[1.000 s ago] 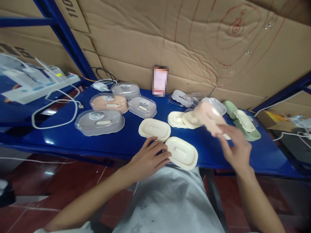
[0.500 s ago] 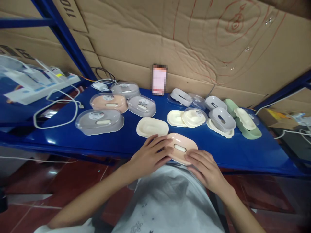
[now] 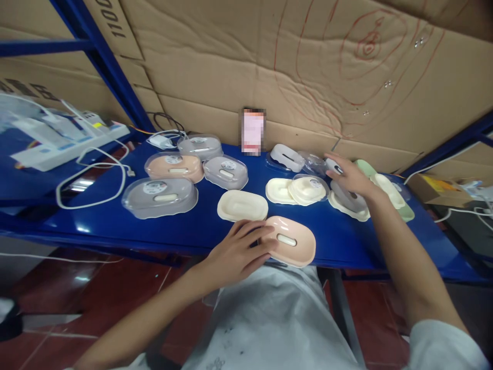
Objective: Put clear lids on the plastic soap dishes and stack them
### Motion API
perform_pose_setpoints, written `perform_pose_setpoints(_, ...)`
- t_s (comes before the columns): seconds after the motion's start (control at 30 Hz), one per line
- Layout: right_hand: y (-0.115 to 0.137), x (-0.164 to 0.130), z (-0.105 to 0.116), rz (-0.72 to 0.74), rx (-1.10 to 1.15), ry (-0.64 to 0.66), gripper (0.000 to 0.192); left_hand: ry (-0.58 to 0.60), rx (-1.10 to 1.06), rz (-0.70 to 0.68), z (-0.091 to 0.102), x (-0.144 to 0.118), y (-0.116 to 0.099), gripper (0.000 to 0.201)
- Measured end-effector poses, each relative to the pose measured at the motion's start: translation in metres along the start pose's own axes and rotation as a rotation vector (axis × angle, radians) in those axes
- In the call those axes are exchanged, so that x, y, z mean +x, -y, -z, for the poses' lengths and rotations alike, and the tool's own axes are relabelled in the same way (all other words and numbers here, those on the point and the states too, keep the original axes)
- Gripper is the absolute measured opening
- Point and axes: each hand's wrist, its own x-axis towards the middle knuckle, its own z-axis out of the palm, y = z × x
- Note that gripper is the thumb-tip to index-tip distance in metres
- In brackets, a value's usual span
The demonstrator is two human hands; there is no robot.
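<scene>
My left hand (image 3: pixel 236 252) rests at the near edge of the blue table (image 3: pixel 200 231), fingers loosely spread and touching the left end of the pink soap dish (image 3: pixel 291 247), steadying it rather than gripping. My right hand (image 3: pixel 348 177) reaches to the far right, fingers open and laid over the grey slotted insert (image 3: pixel 348 198) that sits on a cream tray (image 3: pixel 356 211); I have not closed on it.

To lift it cleanly I judge I should pinch it across its short sides, thumb on one edge and fingers on the other, and raise it straight off the tray.

The pink dish lies flat, open side up, its long axis running left to right and slightly away from me. The grey insert's long axis slants from far left to near right.
</scene>
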Motion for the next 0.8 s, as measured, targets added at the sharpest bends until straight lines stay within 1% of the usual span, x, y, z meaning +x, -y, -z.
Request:
perform_pose_setpoints(0.1,-0.012,0.038,-0.005,-0.040,0.051,0.114,0.070,-0.004,-0.009,-0.006,0.000,-0.001,0.001,0.031)
perform_pose_setpoints(0.2,-0.016,0.052,-0.009,-0.081,0.068,0.163,0.072,-0.007,-0.019,-0.011,0.000,-0.002,0.002,0.031)
perform_pose_setpoints(0.33,-0.011,0.051,-0.017,-0.092,0.080,0.153,0.081,-0.011,-0.031,-0.005,0.000,-0.002,0.003,0.033)
perform_pose_setpoints(0.47,-0.007,0.052,-0.023,-0.095,0.163,0.211,0.086,-0.018,-0.028,-0.010,0.000,-0.002,0.003,0.031)
perform_pose_setpoints(0.6,-0.006,0.056,-0.023,-0.122,0.220,0.239,0.091,-0.021,-0.020,-0.020,0.000,-0.002,0.003,0.029)
perform_pose_setpoints(0.67,-0.002,0.056,-0.022,-0.134,0.242,0.237,0.088,-0.020,-0.019,-0.018,0.000,-0.002,0.003,0.029)
perform_pose_setpoints(0.8,0.010,0.055,-0.027,-0.137,0.289,0.211,0.071,-0.013,-0.025,-0.014,0.000,-0.001,0.003,0.029)
